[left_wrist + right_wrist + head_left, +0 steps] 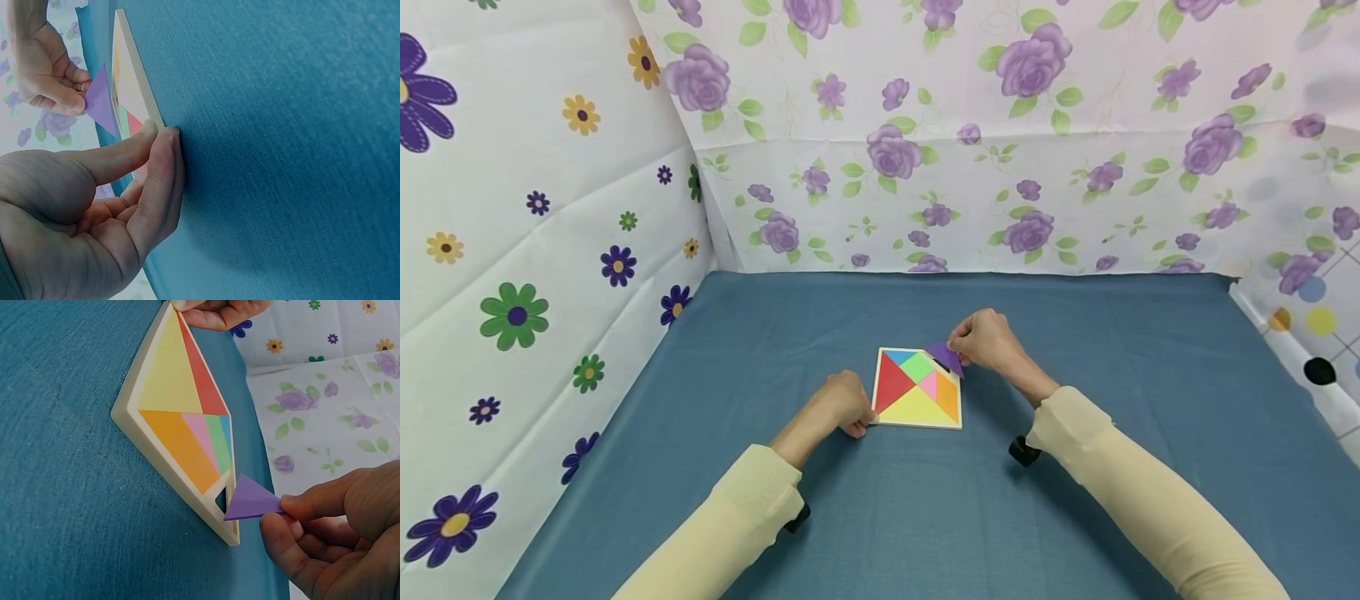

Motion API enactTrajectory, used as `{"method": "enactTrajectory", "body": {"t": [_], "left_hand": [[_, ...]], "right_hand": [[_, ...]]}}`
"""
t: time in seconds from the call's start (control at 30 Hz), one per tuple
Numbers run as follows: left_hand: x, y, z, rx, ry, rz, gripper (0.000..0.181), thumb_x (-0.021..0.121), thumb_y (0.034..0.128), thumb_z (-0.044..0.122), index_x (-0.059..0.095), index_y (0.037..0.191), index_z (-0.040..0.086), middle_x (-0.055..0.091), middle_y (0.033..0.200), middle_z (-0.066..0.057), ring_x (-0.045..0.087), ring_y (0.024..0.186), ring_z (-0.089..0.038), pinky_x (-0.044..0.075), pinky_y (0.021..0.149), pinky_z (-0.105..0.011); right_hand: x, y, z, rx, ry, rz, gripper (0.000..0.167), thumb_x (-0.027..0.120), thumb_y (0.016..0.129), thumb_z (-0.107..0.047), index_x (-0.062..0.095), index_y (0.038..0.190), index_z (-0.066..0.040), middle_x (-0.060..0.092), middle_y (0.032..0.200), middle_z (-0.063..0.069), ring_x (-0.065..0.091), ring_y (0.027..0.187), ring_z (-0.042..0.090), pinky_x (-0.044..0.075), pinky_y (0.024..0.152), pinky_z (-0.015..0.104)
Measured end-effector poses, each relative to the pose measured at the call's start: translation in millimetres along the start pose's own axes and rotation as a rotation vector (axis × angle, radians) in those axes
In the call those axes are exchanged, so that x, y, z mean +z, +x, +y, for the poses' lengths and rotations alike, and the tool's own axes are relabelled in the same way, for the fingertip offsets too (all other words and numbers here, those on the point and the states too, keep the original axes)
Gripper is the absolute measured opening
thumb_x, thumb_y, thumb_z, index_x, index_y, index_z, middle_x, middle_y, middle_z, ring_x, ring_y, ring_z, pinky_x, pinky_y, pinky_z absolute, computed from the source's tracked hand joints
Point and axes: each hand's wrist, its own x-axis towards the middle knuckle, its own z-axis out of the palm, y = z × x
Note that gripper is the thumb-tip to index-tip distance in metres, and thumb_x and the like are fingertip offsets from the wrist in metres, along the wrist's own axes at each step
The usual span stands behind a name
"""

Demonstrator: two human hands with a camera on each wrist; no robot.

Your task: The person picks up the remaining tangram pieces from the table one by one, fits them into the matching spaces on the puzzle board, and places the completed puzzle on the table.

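A square tangram board (917, 426) with a pale wooden rim lies on the blue cloth. In it sit a red triangle (892, 385), a yellow triangle (917, 408), an orange piece (948, 395), a pink piece (929, 383), a green square (917, 367) and a blue piece (898, 356). My left hand (844, 402) pinches the board's near left corner between thumb and fingers. With thumb and fingertips, my right hand (987, 340) holds a purple triangle (253, 499) over the far right corner. Under it, part of a vacant recess with a dark opening shows in the right wrist view.
Blue cloth (895, 517) covers the table around the board. A floral sheet (955, 208) hangs behind the far edge, and another flowered sheet (550, 275) slopes along the left. Dark wrist straps (1023, 451) show under the sleeves.
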Motion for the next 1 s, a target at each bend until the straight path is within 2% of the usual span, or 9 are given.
{"method": "enactTrajectory", "body": {"t": [0.23, 0.53, 1.0], "left_hand": [[0.7, 0.2, -0.4, -0.003, -0.004, 0.002, 0.017, 0.078, 0.0913, 0.0, 0.071, 0.076, -0.002, 0.07, 0.068, -0.013, 0.071, 0.056, -0.017, 0.062, 0.056, -0.03], [-0.2, -1.1, -0.5, 0.005, -0.005, 0.003, 0.017, 0.078, 0.091, 0.002, 0.072, 0.076, -0.001, 0.07, 0.068, -0.013, 0.072, 0.057, -0.018, 0.062, 0.057, -0.03], [0.1, 2.0, 1.0, -0.032, -0.004, -0.001, 0.019, 0.08, 0.09, 0.003, 0.071, 0.074, -0.001, 0.069, 0.067, -0.013, 0.071, 0.054, -0.017, 0.062, 0.056, -0.03]], "right_hand": [[2.0, -0.1, -0.6, 0.012, 0.002, -0.004, 0.014, 0.073, 0.097, -0.011, 0.081, 0.101, 0.001, 0.077, 0.09, 0.013, 0.072, 0.068, 0.02, 0.064, 0.069, 0.037], [5.0, 0.3, 0.2, 0.011, 0.018, -0.007, 0.014, 0.073, 0.097, -0.01, 0.081, 0.102, 0.001, 0.077, 0.091, 0.013, 0.073, 0.07, 0.021, 0.064, 0.069, 0.037], [8.3, 0.5, 1.8, 0.005, 0.02, 0.0, 0.014, 0.073, 0.097, -0.01, 0.081, 0.102, 0.0, 0.077, 0.094, 0.015, 0.073, 0.07, 0.021, 0.065, 0.07, 0.038]]}}
